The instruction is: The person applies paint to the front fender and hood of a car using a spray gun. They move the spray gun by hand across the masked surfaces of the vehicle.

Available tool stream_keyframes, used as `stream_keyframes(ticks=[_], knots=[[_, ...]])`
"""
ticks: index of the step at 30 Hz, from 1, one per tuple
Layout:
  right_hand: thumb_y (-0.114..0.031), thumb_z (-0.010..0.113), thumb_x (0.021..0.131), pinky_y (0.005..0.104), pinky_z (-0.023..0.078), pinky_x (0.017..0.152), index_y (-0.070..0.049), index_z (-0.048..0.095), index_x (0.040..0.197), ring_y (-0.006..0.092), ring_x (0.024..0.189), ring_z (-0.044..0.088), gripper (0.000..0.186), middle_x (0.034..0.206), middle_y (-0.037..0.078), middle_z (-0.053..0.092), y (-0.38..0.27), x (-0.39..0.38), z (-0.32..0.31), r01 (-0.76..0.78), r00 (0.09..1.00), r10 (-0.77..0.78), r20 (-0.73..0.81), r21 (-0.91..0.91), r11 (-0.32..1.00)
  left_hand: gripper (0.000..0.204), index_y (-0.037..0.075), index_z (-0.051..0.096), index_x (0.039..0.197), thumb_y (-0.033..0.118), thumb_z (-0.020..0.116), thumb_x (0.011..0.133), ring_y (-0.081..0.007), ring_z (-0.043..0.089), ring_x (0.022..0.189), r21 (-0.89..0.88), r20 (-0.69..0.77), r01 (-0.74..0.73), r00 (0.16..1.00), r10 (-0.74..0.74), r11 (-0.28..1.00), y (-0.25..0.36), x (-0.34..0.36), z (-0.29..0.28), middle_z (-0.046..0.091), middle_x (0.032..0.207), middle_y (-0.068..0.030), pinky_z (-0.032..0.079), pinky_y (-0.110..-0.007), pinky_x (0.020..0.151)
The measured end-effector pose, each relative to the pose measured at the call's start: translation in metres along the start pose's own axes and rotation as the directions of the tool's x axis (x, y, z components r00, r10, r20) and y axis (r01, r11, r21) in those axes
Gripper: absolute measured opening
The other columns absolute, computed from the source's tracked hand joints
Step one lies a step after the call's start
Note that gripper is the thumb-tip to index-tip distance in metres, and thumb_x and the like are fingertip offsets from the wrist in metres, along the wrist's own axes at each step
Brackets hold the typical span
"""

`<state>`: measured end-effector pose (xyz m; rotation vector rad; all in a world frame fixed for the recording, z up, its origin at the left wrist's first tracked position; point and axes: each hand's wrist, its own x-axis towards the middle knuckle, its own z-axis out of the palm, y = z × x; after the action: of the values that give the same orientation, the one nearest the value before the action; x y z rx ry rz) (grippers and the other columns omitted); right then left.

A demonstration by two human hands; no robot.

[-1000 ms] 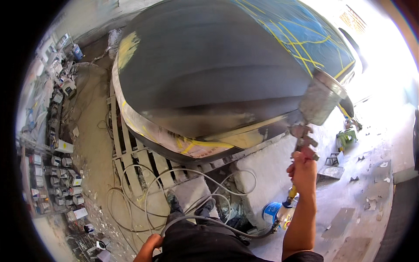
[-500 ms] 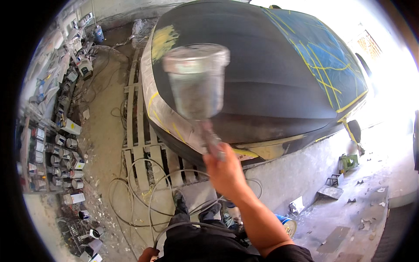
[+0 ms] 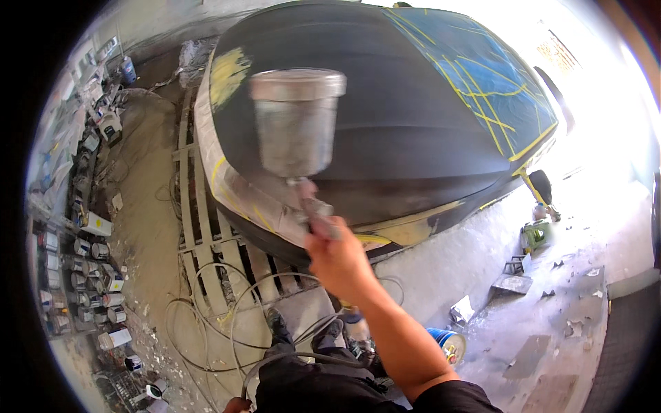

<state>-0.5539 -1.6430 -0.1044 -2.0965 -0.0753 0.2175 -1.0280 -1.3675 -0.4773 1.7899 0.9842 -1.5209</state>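
- Spray gun point(image 3: 297, 141) is up in the air, a bit left of centre, between me and the car hood point(image 3: 379, 103); looks clear of it, tho depth's hard to judge.
- My R hand point(image 3: 337, 258) is closed round the gun's handle; can't tell where the trigger finger sits, too blurry.
- My L hand point(image 3: 237, 405) is at the near left edge, mostly cut off; grey hose point(image 3: 289, 356) runs down to it, but can't tell how far open it is or if it has hold.
- Handling: gun's prob. rigid metal, med. wt., top-heavy w/ that big cup point(image 3: 296, 117); I'd expect tipping if the wrist goes slack. Contents hidden, so no call on full vs. empty.
- Best hold: full palm on the handle, firm wrist. I'd avoid the cup, prob. slick if wet. Hose is likely bendy but draggy.
- Fragility: prob. tough overall, but I'd not knock it.
- Looks: cup's wide, silvery-grey, smudged, w/ a broad band at the top, narrowing slightly downward; reddish body point(image 3: 317, 212) below, w/ metallic bits.
- Beyond: hood's dark grey, yellowish patch point(image 3: 229, 74) far left, blue sheet point(image 3: 475, 65) far right.
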Motion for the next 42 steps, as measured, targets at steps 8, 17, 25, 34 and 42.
stream_keyframes(ticks=[8, 17, 25, 34, 42], knots=[[-0.031, 0.057, 0.09, 0.0239, 0.036, 0.036, -0.006, 0.052, 0.091, 0.0111, 0.045, 0.052, 0.026, 0.063, 0.003, 0.055, 0.053, -0.036, -0.182, -0.215, 0.926, 0.265, -0.268, 0.203, 0.955, 0.047, 0.0, 0.067, 0.071, 0.046, 0.058, 0.079, -0.0289, 0.063, 0.057, 0.277, -0.009, -0.252, 0.964, 0.265, 0.927, 0.101, -0.021, -0.018, 0.06, 0.06, -0.0153, 0.049, -0.041, 0.059], [-0.03, 0.053, 0.086, 0.023, 0.034, 0.035, -0.005, 0.056, 0.081, 0.0097, 0.04, 0.047, 0.025, 0.053, 0.004, 0.053, 0.105, -0.069, -0.347, -0.216, 0.711, 0.269, -0.65, 0.162, 0.963, 0.057, -0.003, 0.067, 0.071, 0.049, 0.05, 0.086, -0.0341, 0.064, 0.081, 0.59, 0.01, -0.403, 0.87, 0.493, 0.7, 0.221, -0.101, -0.007, 0.065, 0.07, -0.0178, 0.048, -0.042, 0.078], [-0.019, 0.051, 0.091, 0.0248, 0.039, 0.038, -0.004, 0.05, 0.084, 0.0105, 0.045, 0.053, 0.017, 0.059, 0.004, 0.052, 0.144, -0.091, -0.329, -0.295, 0.698, 0.268, -0.664, 0.074, 0.953, 0.057, -0.001, 0.067, 0.071, 0.05, 0.049, 0.086, -0.034, 0.064, 0.076, 0.597, -0.007, -0.328, 0.911, 0.413, 0.733, 0.209, -0.088, 0.018, 0.065, 0.073, -0.0188, 0.049, -0.04, 0.075], [-0.008, 0.057, 0.086, 0.0337, 0.049, 0.063, -0.003, 0.051, 0.116, 0.0215, 0.074, 0.06, 0.031, 0.087, 0.01, 0.056, 0.173, -0.118, -0.153, -0.098, 0.984, 0.11, -0.142, 0.087, 0.991, 0.039, -0.005, 0.066, 0.086, 0.033, 0.06, 0.08, -0.0281, 0.065, 0.06, 0.264, 0.151, -0.289, 0.955, 0.256, 0.92, 0.056, -0.014, 0.023, 0.063, 0.071, -0.0196, 0.053, -0.039, 0.05], [-0.014, 0.06, 0.084, 0.0354, 0.047, 0.08, -0.002, 0.055, 0.114, 0.0323, 0.094, 0.058, 0.033, 0.102, 0.016, 0.057, 0.152, -0.105, -0.063, 0.203, 0.978, -0.205, 0.042, 0.036, 0.978, 0.032, -0.002, 0.066, 0.09, 0.028, 0.06, 0.082, -0.0277, 0.068, 0.071, 0.188, -0.014, 0.125, 0.992, -0.125, 0.974, 0.071, -0.08, 0.006, 0.066, 0.083, -0.018, 0.056, -0.038, 0.06]])
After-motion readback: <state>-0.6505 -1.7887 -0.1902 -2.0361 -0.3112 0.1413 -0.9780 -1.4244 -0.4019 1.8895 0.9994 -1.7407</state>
